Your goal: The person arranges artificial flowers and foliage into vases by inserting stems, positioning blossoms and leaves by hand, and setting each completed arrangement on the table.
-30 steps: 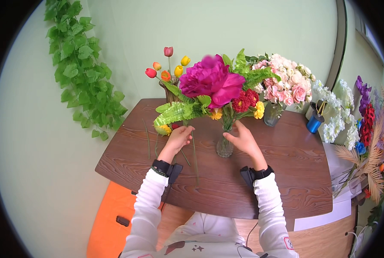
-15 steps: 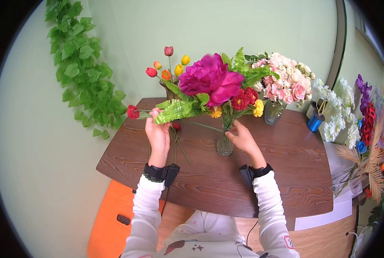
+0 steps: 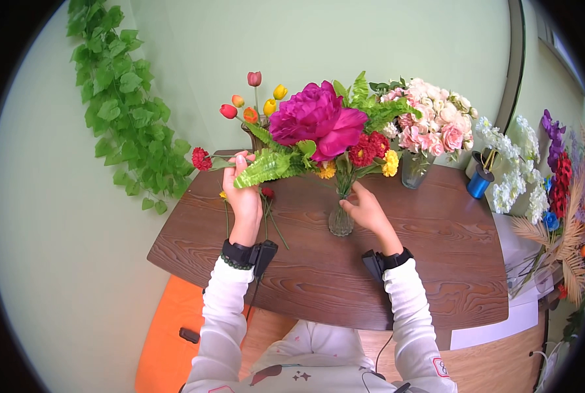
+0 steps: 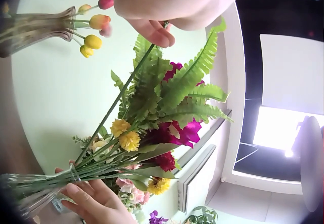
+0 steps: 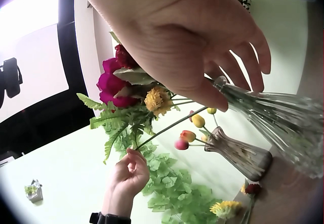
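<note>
My left hand [image 3: 244, 200] pinches the green stem [image 4: 119, 97] of a red flower [image 3: 201, 158], whose head points out to the left. That stem slants down to the mouth of a clear glass vase [image 3: 341, 223], as both wrist views show. Round the vase's neck curls my right hand [image 3: 371, 213], thumb on one side and fingers on the other. A large magenta peony [image 3: 315, 118], fern leaves [image 3: 266, 167], red blooms [image 3: 369, 149] and yellow blooms [image 4: 129, 141] fill the vase. The leaves partly cover the left fingertips in the head view.
Loose flower stems [image 3: 278, 226] lie on the dark wooden table [image 3: 318, 281], left of the vase. Behind stand a vase of tulips [image 3: 250, 112] and a vase of pink roses [image 3: 443, 124]. A blue spool [image 3: 479, 183] sits at right, near white blossoms [image 3: 522, 177].
My left hand has moved left and up with the red flower, its stem swinging from hanging down to slanting at the vase mouth. My right hand has stayed at the vase neck.
</note>
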`<state>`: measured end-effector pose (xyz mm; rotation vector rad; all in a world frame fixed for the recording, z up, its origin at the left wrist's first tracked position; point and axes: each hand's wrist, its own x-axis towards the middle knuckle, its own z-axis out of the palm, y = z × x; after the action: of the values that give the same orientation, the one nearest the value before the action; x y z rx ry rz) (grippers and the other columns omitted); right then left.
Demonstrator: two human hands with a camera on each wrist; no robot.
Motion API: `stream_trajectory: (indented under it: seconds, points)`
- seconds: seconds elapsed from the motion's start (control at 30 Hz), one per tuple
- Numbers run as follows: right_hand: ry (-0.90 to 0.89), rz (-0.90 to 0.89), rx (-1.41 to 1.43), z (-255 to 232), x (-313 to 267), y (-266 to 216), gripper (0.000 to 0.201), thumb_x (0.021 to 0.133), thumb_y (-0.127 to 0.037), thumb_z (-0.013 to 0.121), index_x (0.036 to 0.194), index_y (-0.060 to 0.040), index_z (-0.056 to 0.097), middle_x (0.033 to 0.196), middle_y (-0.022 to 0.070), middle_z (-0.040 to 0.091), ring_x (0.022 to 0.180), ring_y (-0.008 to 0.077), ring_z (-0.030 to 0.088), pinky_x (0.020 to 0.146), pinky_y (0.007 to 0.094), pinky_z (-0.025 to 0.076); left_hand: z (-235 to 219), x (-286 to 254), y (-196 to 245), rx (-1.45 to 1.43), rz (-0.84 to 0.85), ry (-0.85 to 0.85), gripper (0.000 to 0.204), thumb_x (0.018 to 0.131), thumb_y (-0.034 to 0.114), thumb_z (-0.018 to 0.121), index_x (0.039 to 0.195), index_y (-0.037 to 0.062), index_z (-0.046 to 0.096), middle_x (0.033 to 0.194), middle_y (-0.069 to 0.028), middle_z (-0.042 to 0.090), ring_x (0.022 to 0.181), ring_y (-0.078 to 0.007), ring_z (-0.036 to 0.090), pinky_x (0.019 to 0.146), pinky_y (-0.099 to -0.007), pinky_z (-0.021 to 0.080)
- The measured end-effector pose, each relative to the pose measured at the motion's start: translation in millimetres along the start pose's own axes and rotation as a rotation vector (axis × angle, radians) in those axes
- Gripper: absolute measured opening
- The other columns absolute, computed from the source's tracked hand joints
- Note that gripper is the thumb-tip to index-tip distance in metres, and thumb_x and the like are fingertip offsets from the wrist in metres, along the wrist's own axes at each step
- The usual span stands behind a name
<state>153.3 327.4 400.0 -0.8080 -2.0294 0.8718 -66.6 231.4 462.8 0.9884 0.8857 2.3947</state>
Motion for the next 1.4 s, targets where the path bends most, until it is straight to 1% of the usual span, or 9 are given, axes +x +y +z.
stream_trajectory:
  seconds: [0.27,0.47,0.57,0.6,0.7,0.93,1.03,1.1,1.4]
  points:
    - [-0.011,0.022,0.006,0,0,-3,0.036,0.075,-0.010,0.059,0.108,-0.0015,0.048,0.096,0.0202,0.059,0.090,0.0339,0.058,0.077,0.0390,0.045,-7,-16,11,-0.023,0.048,0.068,0.028,0.092,0.026,0.047,0.107,0.0022,0.046,0.093,-0.0040,0.054,0.077,-0.0097,0.054,0.060,-0.0210,0.045]
    - [-0.007,0.015,-0.015,0,0,-4,0.037,0.075,-0.009,0.059,0.110,-0.0018,0.047,0.095,0.0203,0.059,0.089,0.0343,0.058,0.077,0.0390,0.046,6,-64,24,-0.016,0.172,0.076,0.023,0.093,0.023,0.045,0.103,0.0027,0.046,0.085,-0.0047,0.052,0.058,-0.0092,0.050,0.047,-0.0202,0.039]
    - [0.000,-0.003,-0.013,2,0,-2,0.037,0.076,-0.009,0.059,0.111,-0.0020,0.047,0.095,0.0207,0.059,0.089,0.0348,0.058,0.077,0.0393,0.046,18,-92,34,0.128,0.508,-0.123,0.018,0.093,0.019,0.043,0.099,0.0012,0.043,0.084,-0.0097,0.049,0.050,-0.0123,0.050,0.043,-0.0234,0.042]
    - [0.009,-0.017,0.001,3,0,-1,0.037,0.076,-0.009,0.058,0.111,-0.0021,0.047,0.095,0.0211,0.059,0.089,0.0351,0.058,0.077,0.0397,0.045,18,-97,34,0.127,0.508,-0.122,0.018,0.093,0.019,0.043,0.099,0.0012,0.043,0.084,-0.0097,0.049,0.050,-0.0123,0.050,0.043,-0.0234,0.042]
    - [0.009,-0.024,-0.005,2,-1,-3,0.037,0.076,-0.010,0.059,0.110,-0.0023,0.047,0.093,0.0210,0.059,0.088,0.0354,0.058,0.075,0.0403,0.045,22,-102,34,0.278,0.708,-0.325,0.017,0.092,0.016,0.044,0.099,-0.0003,0.043,0.085,-0.0111,0.049,0.052,-0.0139,0.052,0.047,-0.0246,0.046]
    - [0.026,-0.050,-0.075,5,1,5,0.035,0.076,-0.012,0.059,0.107,-0.0027,0.047,0.087,0.0201,0.058,0.083,0.0360,0.057,0.072,0.0410,0.044,33,-81,21,0.340,0.605,-0.331,0.015,0.092,0.011,0.043,0.100,-0.0013,0.046,0.088,-0.0115,0.052,0.059,-0.0130,0.056,0.051,-0.0222,0.046]
    - [-0.018,0.015,-0.115,3,0,1,0.040,0.076,-0.012,0.059,0.113,-0.0013,0.047,0.093,0.0170,0.060,0.088,0.0289,0.060,0.078,0.0367,0.046,36,-78,19,0.322,0.598,-0.343,0.014,0.092,0.010,0.043,0.100,-0.0012,0.047,0.088,-0.0113,0.053,0.060,-0.0130,0.056,0.051,-0.0221,0.047]
    - [0.026,-0.040,-0.075,5,0,5,0.035,0.076,-0.014,0.059,0.107,-0.0032,0.046,0.087,0.0204,0.058,0.083,0.0364,0.056,0.071,0.0414,0.044,39,-77,19,0.312,0.590,-0.349,0.014,0.092,0.009,0.043,0.100,-0.0011,0.047,0.088,-0.0112,0.053,0.060,-0.0130,0.057,0.051,-0.0221,0.047]
    - [0.017,-0.040,-0.086,6,1,6,0.036,0.076,-0.014,0.059,0.108,-0.0029,0.046,0.084,0.0203,0.057,0.081,0.0374,0.055,0.070,0.0420,0.043,49,-74,16,0.285,0.486,-0.356,0.014,0.091,0.009,0.045,0.099,-0.0011,0.048,0.089,-0.0118,0.056,0.060,-0.0131,0.057,0.053,-0.0220,0.047]
